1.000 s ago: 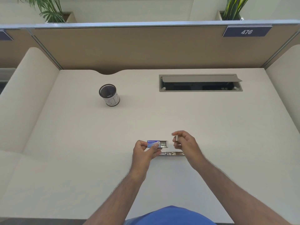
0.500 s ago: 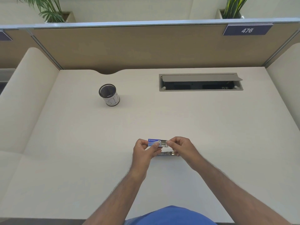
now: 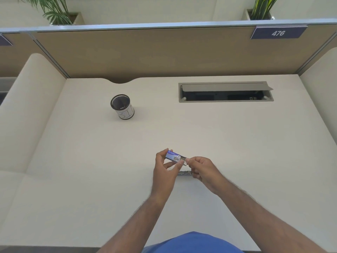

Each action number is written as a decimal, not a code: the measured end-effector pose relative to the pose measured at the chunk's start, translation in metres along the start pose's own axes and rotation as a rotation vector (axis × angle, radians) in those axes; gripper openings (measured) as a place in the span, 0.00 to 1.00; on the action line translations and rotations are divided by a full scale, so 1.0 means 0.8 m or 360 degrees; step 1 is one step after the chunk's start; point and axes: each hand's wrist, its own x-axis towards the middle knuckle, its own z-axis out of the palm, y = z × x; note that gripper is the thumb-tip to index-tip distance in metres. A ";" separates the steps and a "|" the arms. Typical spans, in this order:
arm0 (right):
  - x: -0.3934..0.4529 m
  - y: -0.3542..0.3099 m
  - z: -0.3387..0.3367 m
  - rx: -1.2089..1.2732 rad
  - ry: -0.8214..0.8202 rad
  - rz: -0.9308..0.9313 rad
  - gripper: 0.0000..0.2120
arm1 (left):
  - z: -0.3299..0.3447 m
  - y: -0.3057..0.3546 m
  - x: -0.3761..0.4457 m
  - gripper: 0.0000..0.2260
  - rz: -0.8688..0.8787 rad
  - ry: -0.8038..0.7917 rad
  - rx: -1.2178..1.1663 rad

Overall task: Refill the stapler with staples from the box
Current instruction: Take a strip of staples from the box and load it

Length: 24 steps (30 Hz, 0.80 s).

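Observation:
My left hand holds a small blue and white staple box between thumb and fingers, lifted and tilted above the desk. My right hand pinches the box's right end, where the inner tray shows only a little. Below the box the metal stapler lies flat on the desk, mostly hidden by both hands. Whether a staple strip is in my right fingers is not visible.
A black mesh cup with a white label stands at the back left of the cream desk. A grey cable hatch with its flap raised sits at the back right. Brown partition panels close off the desk's far edge.
My right hand moved left from beside the box to its right end. The inner tray, pulled out earlier, now sits nearly inside the sleeve. My left hand has lifted and tilted the box.

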 end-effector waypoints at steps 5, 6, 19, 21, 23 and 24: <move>-0.001 0.003 0.002 0.0067 -0.0011 0.0028 0.09 | 0.000 0.001 -0.003 0.39 0.0144 -0.0090 0.0324; -0.001 0.003 0.002 0.0069 -0.0020 0.0032 0.09 | 0.001 0.001 -0.004 0.39 0.0175 -0.0097 0.0380; 0.008 0.001 -0.003 -0.0413 0.0033 -0.0161 0.13 | 0.000 0.002 0.002 0.28 0.0237 -0.0027 0.0614; 0.011 -0.001 -0.002 -0.0641 0.0093 -0.0281 0.13 | -0.001 -0.001 0.004 0.29 0.0250 -0.0059 0.0655; 0.013 -0.003 0.000 -0.0877 0.0125 -0.0359 0.14 | -0.001 -0.002 0.005 0.31 0.0242 -0.0143 0.0668; 0.013 -0.004 0.001 -0.0990 0.0146 -0.0371 0.16 | -0.001 -0.004 0.005 0.32 0.0230 -0.0193 0.0658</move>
